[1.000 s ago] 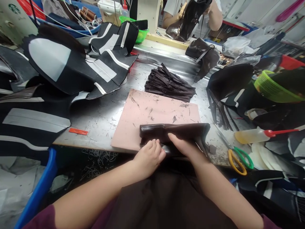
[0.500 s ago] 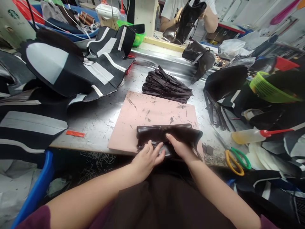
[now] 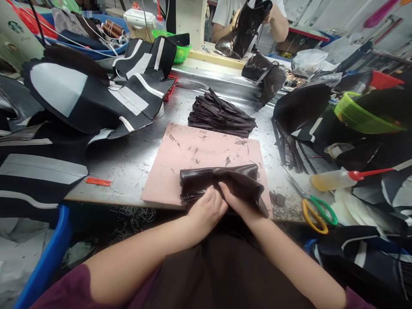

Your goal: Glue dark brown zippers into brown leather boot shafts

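Observation:
A glossy dark brown leather piece [image 3: 197, 182], folded over with a raised flap on its right part, lies at the front of a pink board [image 3: 164, 171]. My left hand [image 3: 207, 209] is curled closed at its near edge, fingers and thumb pinching there. From the right, my right hand [image 3: 236, 201] grips the same piece, thumb on top and the other fingers hidden under the leather. Beyond the board sits a heap of thin dark strips [image 3: 222, 116].
Scissors [image 3: 315, 211] and a bottle with a red nozzle [image 3: 331, 180] lie at right. Boot uppers with white tape [image 3: 90, 94] cover the left side. A blue bin [image 3: 53, 253] stands below at left. Across the bench, a person's hands hold a dark boot [image 3: 240, 32].
My left hand has gone from spread fingers to a closed pinch at the leather's near edge. The flap under my right hand has lifted and bent. The camera view has shifted slightly.

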Demonstrator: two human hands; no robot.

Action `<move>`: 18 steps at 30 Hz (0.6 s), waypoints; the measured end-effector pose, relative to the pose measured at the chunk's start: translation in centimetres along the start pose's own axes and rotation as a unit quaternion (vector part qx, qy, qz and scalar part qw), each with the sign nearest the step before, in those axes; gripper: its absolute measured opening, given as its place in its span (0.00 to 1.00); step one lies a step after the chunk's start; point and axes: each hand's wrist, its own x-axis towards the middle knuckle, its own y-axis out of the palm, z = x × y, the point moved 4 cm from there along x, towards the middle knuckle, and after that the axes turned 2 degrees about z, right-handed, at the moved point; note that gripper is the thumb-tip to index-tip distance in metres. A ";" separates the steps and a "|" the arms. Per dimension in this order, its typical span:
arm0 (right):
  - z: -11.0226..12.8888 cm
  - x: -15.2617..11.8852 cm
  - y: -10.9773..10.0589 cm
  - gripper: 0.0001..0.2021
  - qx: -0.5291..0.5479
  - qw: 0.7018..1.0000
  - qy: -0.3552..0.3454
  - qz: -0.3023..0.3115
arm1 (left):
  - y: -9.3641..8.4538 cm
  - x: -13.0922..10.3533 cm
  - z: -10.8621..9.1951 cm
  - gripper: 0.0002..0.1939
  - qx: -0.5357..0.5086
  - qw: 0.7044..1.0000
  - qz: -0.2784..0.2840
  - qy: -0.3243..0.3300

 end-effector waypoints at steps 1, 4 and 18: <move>0.1 -0.1 -0.1 0.25 0.001 1.000 0.016 -0.003 | 0.1 0.1 0.0 0.15 -0.005 1.000 -0.005 -0.005; -0.1 0.0 -1.1 0.25 0.022 0.998 0.063 0.014 | 0.2 -0.2 0.0 0.15 -0.026 0.999 -0.031 -0.010; -4.8 2.2 -6.5 0.23 -0.015 0.994 0.072 0.077 | -0.2 0.9 0.2 0.16 -0.040 0.998 0.049 -0.005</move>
